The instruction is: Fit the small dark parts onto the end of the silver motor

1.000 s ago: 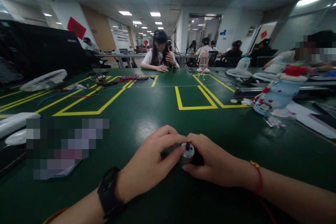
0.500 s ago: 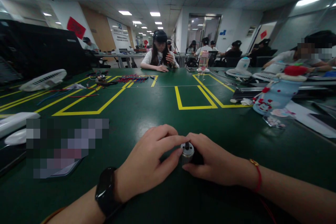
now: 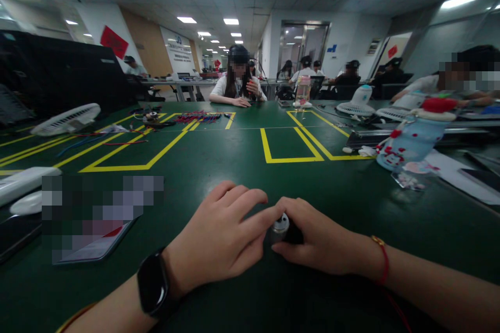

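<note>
Two hands at a small metal cylinder, fingertip work at its top

The step in hand looks like close handling of the upward-facing end of a metal cylinder (image 3: 279, 225), which sits just below the centre of the frame, low over the green table (image 3: 219, 166). The right hand (image 3: 322, 234) curls round its far side, fingers bent together and thumb drawn in at the near side, so it appears to bear the grip. The left hand (image 3: 221, 231) comes in from the lower left with fingers bent and slightly spread, its index finger reaching across the cylinder's top to the right hand's fingers. Whether the left thumb and index finger pinch anything, I cannot tell; the fingertips hide part of the end face.

As a judgement, the next move calls for a firm right-hand hold, with the cylinder's angle kept constant, and light, precise contact from the left fingertips. Any small part at the top could slip under them. The tangled wires (image 3: 201, 117) at upper left of centre and the blue bottle (image 3: 414, 138) at the right lie well apart from both hands.
</note>
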Motion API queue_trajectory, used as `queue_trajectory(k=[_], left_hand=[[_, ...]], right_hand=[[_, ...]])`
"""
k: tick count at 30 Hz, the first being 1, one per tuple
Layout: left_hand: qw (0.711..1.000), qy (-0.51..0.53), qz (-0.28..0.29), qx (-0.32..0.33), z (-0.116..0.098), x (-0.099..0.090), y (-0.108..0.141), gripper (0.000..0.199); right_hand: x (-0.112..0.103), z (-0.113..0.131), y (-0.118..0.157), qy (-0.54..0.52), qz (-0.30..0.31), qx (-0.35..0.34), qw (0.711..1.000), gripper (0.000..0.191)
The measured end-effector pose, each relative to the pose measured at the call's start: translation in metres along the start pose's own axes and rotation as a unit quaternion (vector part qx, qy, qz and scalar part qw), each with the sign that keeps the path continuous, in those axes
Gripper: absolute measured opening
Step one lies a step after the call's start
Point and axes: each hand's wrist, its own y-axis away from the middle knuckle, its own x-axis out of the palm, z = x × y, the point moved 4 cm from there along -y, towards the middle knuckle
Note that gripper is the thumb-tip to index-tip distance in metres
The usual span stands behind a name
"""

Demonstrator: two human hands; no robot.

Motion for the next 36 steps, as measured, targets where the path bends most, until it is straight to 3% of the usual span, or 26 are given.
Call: queue_trajectory(k=[4,8,14,17,20,27,33,36], left_hand=[[1.000,0.015,-0.001,-0.004,-0.002,0.000,0.000,0.037],[0.981,0.172,-0.018,-0.085,0.001,0.003,0.000,0.038],[0.858,0.440,-0.036,-0.263,0.019,0.022,0.004,0.023],[0.791,0.528,-0.017,-0.308,0.027,0.032,0.005,0.022],[0.759,0.564,-0.013,-0.325,0.032,0.036,0.005,0.023],[0.731,0.590,-0.025,-0.343,0.039,0.043,0.008,0.021],[0.768,0.545,-0.009,-0.336,0.034,0.038,0.006,0.020],[0.797,0.525,0.000,-0.297,0.027,0.034,0.004,0.022]], right_hand=[[0.000,0.000,0.000,0.003,0.000,-0.003,1.000,0.024],[-0.001,-0.001,0.000,-0.007,0.004,-0.008,1.000,0.028],[-0.003,-0.001,0.000,-0.021,0.001,0.004,1.000,0.030],[-0.003,-0.001,0.001,-0.022,0.007,0.010,1.000,0.031],[-0.003,-0.002,0.001,-0.026,0.003,0.011,1.000,0.031],[-0.003,-0.002,0.001,-0.033,0.003,0.005,0.999,0.031],[-0.003,-0.004,0.001,-0.057,0.001,0.005,0.998,0.033],[-0.002,-0.005,0.000,-0.062,0.000,-0.002,0.998,0.030]])
